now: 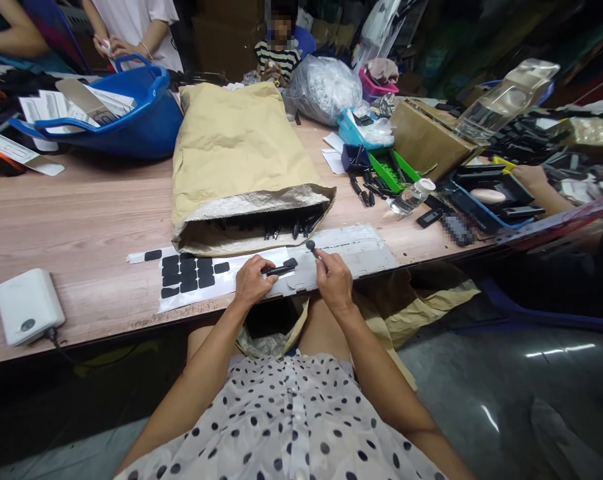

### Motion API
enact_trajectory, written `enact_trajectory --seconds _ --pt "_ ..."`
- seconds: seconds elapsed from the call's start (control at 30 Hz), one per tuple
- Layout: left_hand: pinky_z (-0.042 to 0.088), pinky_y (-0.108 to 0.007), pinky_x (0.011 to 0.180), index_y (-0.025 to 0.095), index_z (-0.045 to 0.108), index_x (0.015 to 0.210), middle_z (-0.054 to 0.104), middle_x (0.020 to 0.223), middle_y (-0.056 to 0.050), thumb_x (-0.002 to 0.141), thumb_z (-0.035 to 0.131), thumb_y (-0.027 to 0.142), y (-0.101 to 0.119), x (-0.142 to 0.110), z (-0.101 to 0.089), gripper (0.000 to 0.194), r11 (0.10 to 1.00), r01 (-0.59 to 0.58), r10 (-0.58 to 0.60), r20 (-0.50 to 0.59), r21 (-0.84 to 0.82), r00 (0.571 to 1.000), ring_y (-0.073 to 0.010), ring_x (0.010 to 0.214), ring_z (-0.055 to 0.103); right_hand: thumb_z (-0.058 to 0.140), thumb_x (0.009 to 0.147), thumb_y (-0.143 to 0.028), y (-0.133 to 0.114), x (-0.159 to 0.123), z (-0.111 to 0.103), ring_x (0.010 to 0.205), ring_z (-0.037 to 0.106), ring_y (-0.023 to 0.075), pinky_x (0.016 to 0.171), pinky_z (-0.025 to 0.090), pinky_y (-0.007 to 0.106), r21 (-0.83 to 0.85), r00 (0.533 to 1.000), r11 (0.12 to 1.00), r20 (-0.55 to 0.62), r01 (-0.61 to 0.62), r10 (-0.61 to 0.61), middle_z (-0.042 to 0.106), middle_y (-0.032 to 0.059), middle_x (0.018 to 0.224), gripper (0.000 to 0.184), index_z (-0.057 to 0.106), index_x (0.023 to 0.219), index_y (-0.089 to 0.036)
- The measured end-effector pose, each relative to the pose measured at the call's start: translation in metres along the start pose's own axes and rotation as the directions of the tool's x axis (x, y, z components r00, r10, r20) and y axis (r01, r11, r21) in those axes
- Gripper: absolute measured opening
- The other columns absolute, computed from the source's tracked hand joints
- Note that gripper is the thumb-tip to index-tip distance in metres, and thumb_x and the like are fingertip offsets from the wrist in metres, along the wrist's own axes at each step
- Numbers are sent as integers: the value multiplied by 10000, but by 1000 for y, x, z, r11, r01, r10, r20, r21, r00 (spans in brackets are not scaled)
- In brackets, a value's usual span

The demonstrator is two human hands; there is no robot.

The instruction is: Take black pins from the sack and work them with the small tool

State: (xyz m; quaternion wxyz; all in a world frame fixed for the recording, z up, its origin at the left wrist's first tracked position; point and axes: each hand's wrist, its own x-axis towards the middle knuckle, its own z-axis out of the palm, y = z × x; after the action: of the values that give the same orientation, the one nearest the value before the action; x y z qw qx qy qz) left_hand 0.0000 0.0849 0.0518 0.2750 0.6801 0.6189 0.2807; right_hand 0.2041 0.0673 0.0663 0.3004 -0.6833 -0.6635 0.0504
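Surface (106, 200): wooden. Sack (241, 140): brown, mouth open, dark pieces (295, 230) inside. Sheet (224, 283): white, black patches (187, 275). Left hand (254, 280): pinches a black stick (281, 269) over the sheet's right end. Right hand (334, 277): grips a small round-headed tool (310, 245). Risk: a loosened pinch or tool knock could roll the stick off the surface's front edge.

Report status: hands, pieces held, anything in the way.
Left hand holding slim black piece. Right hand gripping small dark round-ended piece. Paper bag lies just beyond, open mouth facing hands.
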Motion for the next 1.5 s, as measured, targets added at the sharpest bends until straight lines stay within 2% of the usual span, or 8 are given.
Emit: enact_trajectory --seconds 0.2,0.43,0.67,0.9,1.03,1.17,1.33,1.5 --pt "528 -344 821 247 704 853 680 913 -11 650 715 161 -2 -2 1 221 998 -45 46 -14 38 999 -232 914 638 521 899 -116 35 24 11 837 526 213 713 383 295 -238 987 958 -69 -161 149 606 70 883 362 746 1154 -240" --pt "521 -328 787 238 681 855 664 896 -17 796 658 255 1 -5 -8 66 999 -42 42 -4 6 999 -205 846 626 480 944 -148 29 26 28 884 499 240 719 347 325 -332 979 924 -125 -193 159 585 99 941 340 709 1185 -219" --pt "556 -299 757 261 688 993 731 891 -35 925 528 377 -6 -96 -6 208 967 -222 240 152 -123 959 -200 783 688 442 956 -162 27 24 32 885 484 253 722 351 341 -351 982 921 -138 -167 125 584 112 945 334 687 1180 -200" --pt "519 -321 587 249 654 1056 728 767 -38 929 470 319 -37 -131 27 235 990 84 -110 253 112 961 -238 677 703 429 965 -161 25 26 32 899 488 256 720 340 342 -364 982 916 -134 -170 129 593 112 950 332 681 1177 -198" --pt "476 -304 546 226 681 1059 644 621 2 881 568 296 -17 -117 27 222 1000 -4 -2 310 21 951 -214 575 647 441 964 -173 26 26 32 900 483 257 717 338 341 -359 983 917 -119 -174 140 586 113 963 318 675 1178 -201" --pt "479 -272 597 232 699 975 610 610 30 884 597 357 20 -76 15 185 988 -111 123 117 -109 985 -146 544 576 452 952 -171 27 26 33 901 482 258 718 340 343 -359 984 918 -125 -168 131 587 111 959 322 668 1189 -200" --pt "514 -343 742 206 663 886 650 804 -54 874 555 349 28 29 6 180 997 52 -65 -312 -50 948 -219 775 627 455 942 -159 26 26 35 897 491 259 721 344 345 -371 983 914 -140 -162 117 603 112 957 327 674 1182 -194" --pt "505 -445 813 202 640 818 613 873 -123 829 614 344 14 93 9 145 951 309 -295 -318 -7 901 -340 952 626 466 939 -155 22 26 35 903 499 257 720 346 343 -389 984 906 -127 -167 127 608 112 970 328 672 1192 -189"
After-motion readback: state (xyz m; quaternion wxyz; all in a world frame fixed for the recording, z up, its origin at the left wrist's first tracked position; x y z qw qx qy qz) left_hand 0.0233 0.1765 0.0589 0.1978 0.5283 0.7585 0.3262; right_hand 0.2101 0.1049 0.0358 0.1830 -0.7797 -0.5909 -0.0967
